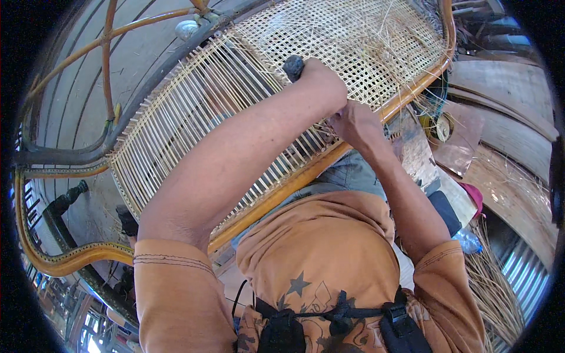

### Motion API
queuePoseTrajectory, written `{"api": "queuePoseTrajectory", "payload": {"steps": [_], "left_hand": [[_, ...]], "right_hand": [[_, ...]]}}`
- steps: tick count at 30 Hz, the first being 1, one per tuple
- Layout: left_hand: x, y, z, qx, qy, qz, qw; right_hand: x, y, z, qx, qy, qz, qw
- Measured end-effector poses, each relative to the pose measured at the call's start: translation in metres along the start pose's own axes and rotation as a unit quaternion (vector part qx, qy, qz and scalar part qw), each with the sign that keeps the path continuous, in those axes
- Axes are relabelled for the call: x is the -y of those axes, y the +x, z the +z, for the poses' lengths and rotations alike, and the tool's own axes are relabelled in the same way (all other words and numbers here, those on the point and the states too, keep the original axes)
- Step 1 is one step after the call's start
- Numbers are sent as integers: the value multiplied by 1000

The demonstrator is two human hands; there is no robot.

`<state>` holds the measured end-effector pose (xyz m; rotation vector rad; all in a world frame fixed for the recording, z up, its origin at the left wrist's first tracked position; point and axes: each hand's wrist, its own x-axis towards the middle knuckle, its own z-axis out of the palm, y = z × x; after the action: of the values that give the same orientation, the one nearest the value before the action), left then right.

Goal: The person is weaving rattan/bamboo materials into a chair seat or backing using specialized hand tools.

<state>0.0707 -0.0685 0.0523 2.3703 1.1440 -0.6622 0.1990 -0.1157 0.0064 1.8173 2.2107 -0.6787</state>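
Over the cane seat [347,35] of a long wooden bench frame, my two hands meet near its front rail [391,109]. My left hand [322,82] is closed in a fist around a tool with a dark, rounded handle end [293,67]; its working end is hidden under the hand. Just below and to the right, my right hand [358,126] touches or nearly touches the left one. Its fingers are bent together, and whatever they grip cannot be made out. Left of my hands, parallel cane strands [182,112] run across the frame; rightward lies a finished open lattice weave.
Loose cane strands [400,35] lie on the weave at the right. A curved wooden armrest [82,254] stands at the lower left. On my right are boards [500,82], a yellow reel [440,128], a plastic bottle [469,241] and a bundle of cane [494,288].
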Motion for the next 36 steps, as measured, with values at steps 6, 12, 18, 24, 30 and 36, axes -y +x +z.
{"api": "queuePoseTrajectory", "payload": {"steps": [6,12,18,24,30,36], "left_hand": [[1,-2,0,5,9,32,999],[13,6,10,58,-43,-15,997],[12,11,16,33,-19,-38,999],[6,-2,2,11,11,-49,999],[16,-20,10,-19,-17,-115,993],[20,-31,30,-22,-155,-203,967]], "right_hand": [[13,-8,-2,14,-41,23,999],[17,-13,2,-19,-102,-20,994],[12,-10,-2,-26,-74,-80,994],[-14,4,8,-55,-8,-200,978],[-12,18,-1,38,-78,-197,977],[-16,26,-2,37,14,-174,984]]}}
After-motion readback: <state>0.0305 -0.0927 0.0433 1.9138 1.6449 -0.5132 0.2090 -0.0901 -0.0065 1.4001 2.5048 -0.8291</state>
